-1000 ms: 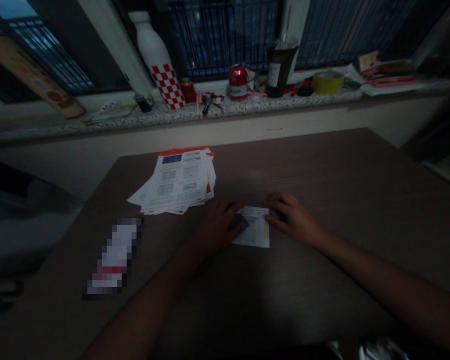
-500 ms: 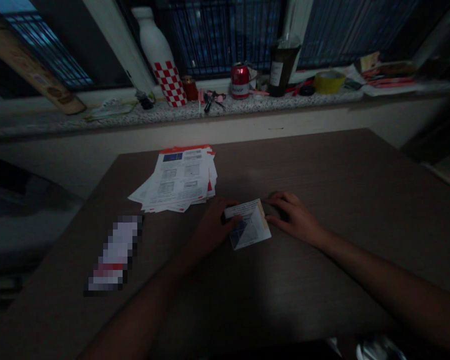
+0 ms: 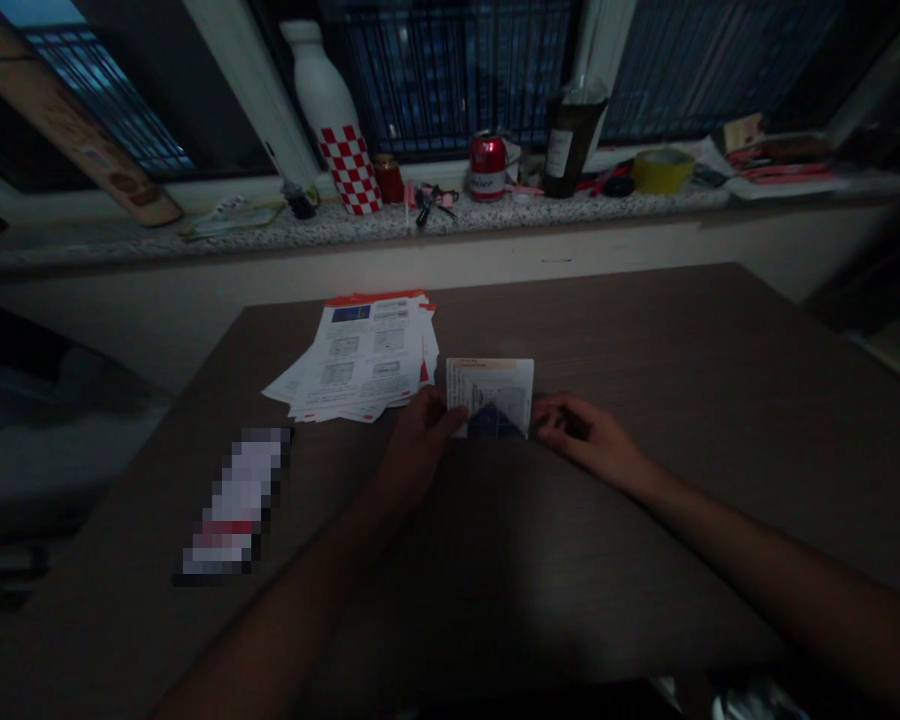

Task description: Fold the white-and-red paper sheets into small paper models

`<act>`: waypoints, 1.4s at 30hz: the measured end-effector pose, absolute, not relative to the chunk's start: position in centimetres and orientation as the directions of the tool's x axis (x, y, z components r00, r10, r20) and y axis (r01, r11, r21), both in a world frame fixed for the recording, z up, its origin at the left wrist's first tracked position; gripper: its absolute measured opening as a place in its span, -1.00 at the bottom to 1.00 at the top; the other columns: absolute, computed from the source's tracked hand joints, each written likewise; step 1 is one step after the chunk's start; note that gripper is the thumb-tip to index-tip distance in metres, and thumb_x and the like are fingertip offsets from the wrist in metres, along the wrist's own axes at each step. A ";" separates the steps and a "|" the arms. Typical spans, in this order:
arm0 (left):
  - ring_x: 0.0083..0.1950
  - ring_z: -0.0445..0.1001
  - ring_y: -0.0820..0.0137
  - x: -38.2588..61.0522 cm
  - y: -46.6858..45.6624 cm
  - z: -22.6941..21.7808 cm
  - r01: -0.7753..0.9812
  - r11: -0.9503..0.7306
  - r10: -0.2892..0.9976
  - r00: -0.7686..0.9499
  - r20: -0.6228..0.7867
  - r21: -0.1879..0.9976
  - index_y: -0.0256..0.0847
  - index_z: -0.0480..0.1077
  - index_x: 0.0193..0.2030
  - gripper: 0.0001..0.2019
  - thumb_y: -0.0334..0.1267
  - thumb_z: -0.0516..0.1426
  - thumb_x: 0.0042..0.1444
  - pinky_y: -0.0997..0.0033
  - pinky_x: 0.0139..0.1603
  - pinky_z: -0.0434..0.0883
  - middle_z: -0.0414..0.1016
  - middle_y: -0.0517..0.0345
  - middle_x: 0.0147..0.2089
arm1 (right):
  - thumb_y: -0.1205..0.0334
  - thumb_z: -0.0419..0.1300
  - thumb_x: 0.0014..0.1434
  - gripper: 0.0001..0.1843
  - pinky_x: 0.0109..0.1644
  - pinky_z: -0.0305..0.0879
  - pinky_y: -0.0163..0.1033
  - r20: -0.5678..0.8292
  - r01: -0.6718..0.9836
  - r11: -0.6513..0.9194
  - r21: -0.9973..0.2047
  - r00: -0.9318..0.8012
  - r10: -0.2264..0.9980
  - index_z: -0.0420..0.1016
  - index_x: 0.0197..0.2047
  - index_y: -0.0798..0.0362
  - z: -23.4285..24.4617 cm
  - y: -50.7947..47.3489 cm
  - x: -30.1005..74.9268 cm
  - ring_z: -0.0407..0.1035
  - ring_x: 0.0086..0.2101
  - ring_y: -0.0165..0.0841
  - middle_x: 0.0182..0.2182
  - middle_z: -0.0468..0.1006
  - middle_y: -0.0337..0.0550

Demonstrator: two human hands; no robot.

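A small folded printed paper (image 3: 490, 395) stands nearly upright on the dark wooden table (image 3: 645, 330). My left hand (image 3: 420, 445) pinches its lower left corner, fingers closed on it. My right hand (image 3: 581, 435) rests on the table at the paper's lower right corner, fingers curled and touching its edge. A fanned stack of printed leaflets (image 3: 364, 355) with red and orange borders lies just left of the folded paper.
A pixelated oblong item (image 3: 232, 505) lies at the table's left. The stone windowsill behind holds a white bottle with red checks (image 3: 337, 120), a red can (image 3: 487, 165), a dark bottle (image 3: 570, 135), a yellow tape roll (image 3: 660, 170) and papers (image 3: 780, 160).
The folded paper lay flat on the table a second ago. It was then lifted at one side, and it now stands raised and further from me, with both hands moved forward along with it.
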State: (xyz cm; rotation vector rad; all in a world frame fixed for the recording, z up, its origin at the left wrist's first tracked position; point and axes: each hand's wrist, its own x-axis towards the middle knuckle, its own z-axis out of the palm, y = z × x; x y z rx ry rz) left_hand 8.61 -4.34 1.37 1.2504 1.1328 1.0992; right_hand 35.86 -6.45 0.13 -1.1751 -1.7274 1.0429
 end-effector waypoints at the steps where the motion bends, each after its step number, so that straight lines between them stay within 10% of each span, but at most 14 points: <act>1: 0.00 0.62 0.22 8.8 -4.5 1.3 -0.010 0.037 0.992 0.123 -0.036 0.999 -0.13 0.31 -0.17 -0.79 -0.17 0.27 0.23 0.18 0.00 0.57 0.61 0.05 -0.03 | -0.10 0.38 0.29 -0.58 -0.23 0.49 -0.16 0.137 0.290 0.214 -0.933 -0.263 0.955 0.58 0.07 -0.02 0.1 -6.5 35.6 0.50 -0.33 -0.29 -0.30 0.61 -0.17; 13: 0.09 0.64 0.17 9.0 -5.2 2.1 0.217 -0.180 0.962 0.240 0.126 0.959 -0.13 0.37 0.06 -0.72 -0.16 0.26 0.28 0.10 0.12 0.59 0.63 0.01 0.07 | -0.10 0.26 0.41 -0.69 -0.32 0.47 -0.16 0.333 0.488 0.412 -0.769 -0.243 0.911 0.66 -0.12 -0.06 0.8 -7.0 35.4 0.49 -0.37 -0.24 -0.35 0.62 -0.15; 20: 0.05 0.59 0.23 7.3 -5.2 3.7 0.545 -0.607 0.795 0.406 0.452 0.579 -0.11 0.52 -0.06 -0.90 -0.30 0.16 0.39 0.13 0.14 0.54 0.59 0.08 -0.03 | 0.10 0.17 0.50 -0.76 0.02 0.50 0.03 0.539 0.589 0.678 -0.440 -0.431 0.724 0.67 0.08 -0.13 1.6 -6.4 37.1 0.55 -0.08 -0.13 -0.08 0.68 -0.04; 28: 0.10 0.55 0.16 6.6 -4.3 2.7 0.602 -0.748 0.663 0.660 0.353 0.279 -0.10 0.54 0.11 -0.76 -0.40 0.13 0.41 0.07 0.14 0.51 0.58 0.00 0.10 | 0.17 0.14 0.51 -0.69 0.07 0.51 0.10 0.461 0.641 0.711 -0.289 -0.558 0.690 0.63 0.20 -0.15 1.8 -5.9 38.2 0.52 0.00 -0.08 0.04 0.66 0.00; 42: 0.20 0.52 0.11 6.8 -4.7 3.1 0.552 -0.769 0.615 0.776 0.141 0.322 -0.09 0.53 0.16 -0.69 -0.18 0.34 0.32 0.03 0.22 0.45 0.54 0.03 0.21 | 0.16 0.27 0.44 -0.55 0.22 0.51 0.15 0.333 0.515 0.806 -0.292 -0.735 0.590 0.50 0.36 -0.04 1.1 -5.9 38.6 0.44 0.21 -0.02 0.20 0.57 0.09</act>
